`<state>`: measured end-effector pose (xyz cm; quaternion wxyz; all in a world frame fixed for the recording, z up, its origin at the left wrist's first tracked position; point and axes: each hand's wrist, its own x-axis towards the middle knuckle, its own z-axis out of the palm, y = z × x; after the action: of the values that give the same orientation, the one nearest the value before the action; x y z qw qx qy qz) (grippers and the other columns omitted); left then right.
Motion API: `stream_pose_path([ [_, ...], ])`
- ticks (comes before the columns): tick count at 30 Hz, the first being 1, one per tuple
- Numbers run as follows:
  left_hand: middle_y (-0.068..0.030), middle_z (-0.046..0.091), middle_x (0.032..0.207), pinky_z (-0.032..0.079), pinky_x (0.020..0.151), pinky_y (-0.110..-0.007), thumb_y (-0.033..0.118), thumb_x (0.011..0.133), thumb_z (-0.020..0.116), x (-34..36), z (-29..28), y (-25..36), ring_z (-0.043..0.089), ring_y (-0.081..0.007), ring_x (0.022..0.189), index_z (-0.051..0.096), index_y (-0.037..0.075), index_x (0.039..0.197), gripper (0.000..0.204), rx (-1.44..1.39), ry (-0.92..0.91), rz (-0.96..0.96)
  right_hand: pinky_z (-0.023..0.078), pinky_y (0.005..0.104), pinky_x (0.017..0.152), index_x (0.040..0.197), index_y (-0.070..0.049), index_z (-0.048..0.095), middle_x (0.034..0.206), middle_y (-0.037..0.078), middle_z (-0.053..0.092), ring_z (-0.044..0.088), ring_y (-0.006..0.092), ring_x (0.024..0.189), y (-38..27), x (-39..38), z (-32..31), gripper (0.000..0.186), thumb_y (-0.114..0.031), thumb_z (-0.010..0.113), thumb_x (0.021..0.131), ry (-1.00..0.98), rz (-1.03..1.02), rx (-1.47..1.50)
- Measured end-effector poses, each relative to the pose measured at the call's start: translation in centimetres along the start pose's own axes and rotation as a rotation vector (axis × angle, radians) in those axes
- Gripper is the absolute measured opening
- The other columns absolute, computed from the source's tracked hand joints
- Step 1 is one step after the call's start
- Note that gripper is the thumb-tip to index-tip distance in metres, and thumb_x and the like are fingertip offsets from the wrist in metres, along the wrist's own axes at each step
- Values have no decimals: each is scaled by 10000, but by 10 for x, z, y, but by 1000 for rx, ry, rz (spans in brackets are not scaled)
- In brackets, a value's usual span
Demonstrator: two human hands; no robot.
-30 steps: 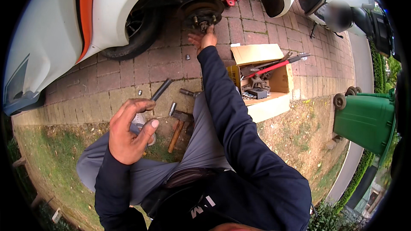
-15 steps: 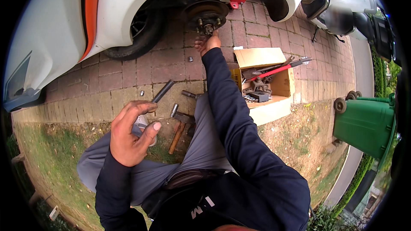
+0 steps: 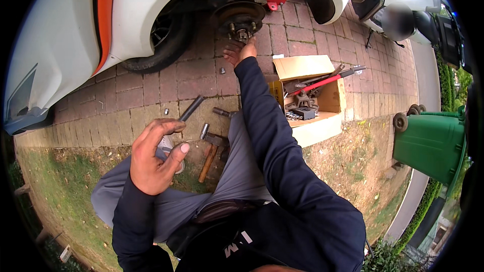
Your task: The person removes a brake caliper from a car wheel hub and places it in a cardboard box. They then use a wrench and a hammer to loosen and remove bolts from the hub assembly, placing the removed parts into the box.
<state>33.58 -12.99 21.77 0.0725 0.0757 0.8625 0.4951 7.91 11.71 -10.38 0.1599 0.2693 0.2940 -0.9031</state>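
My right hand (image 3: 242,53) reaches up to the wheel hub (image 3: 242,24) inside the car's wheel arch. Its fingers are curled at the nut (image 3: 242,34) in the hub's centre; their tips are partly hidden. Nothing is in my left hand (image 3: 156,158), held above my lap with thumb and fingers apart. Beyond its fingers a dark metal bar (image 3: 192,108) lies on the paving. A wooden-handled hammer (image 3: 207,163) rests between my legs, beside a metal socket (image 3: 204,131) and another dark cylindrical tool (image 3: 222,112).
At right stands an open cardboard box (image 3: 330,98) of tools with a red-handled bar (image 3: 322,84) across it. Two small metal pieces lie on the bricks. A red jack (image 3: 275,0) sits behind the hub; a loose wheel (image 3: 169,45) lies under the car. A green bin (image 3: 428,143) stands farther right.
The hub's centre nut and my right fingers look slightly shifted as the whole view moves a little. My right fingers have changed their curl at the hub. My left hand stays open.
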Motion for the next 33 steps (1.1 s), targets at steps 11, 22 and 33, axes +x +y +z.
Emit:
stream_pose_path([
  [11, -175, 666, 1072, 503, 919, -351, 66, 860, 696, -1, -2, -5, 669, -297, 1015, 630, -50, 1136, 307, 80, 15, 54, 608, 461, 627, 1441, 20, 336, 1272, 268, 531, 702, 435, 875, 5, -12, 27, 697, -505, 513, 1018, 248, -192, -134],
  [22, -172, 665, 1082, 510, 911, -357, 77, 876, 697, 1, 1, -7, 670, -292, 1009, 631, -47, 1132, 293, 78, 13, 84, 607, 380, 610, 1412, -29, 420, 1234, 265, 578, 686, 386, 956, 10, -16, 29, 670, -578, 412, 1029, 134, -202, -94],
  [33, -162, 666, 1084, 512, 885, -347, 74, 849, 748, -2, 8, -3, 656, -294, 1002, 642, -24, 1122, 309, 39, 17, 51, 609, 446, 651, 1395, -40, 431, 1208, 247, 624, 697, 389, 928, -1, -10, 14, 630, -545, 475, 1020, 116, -69, 69],
])
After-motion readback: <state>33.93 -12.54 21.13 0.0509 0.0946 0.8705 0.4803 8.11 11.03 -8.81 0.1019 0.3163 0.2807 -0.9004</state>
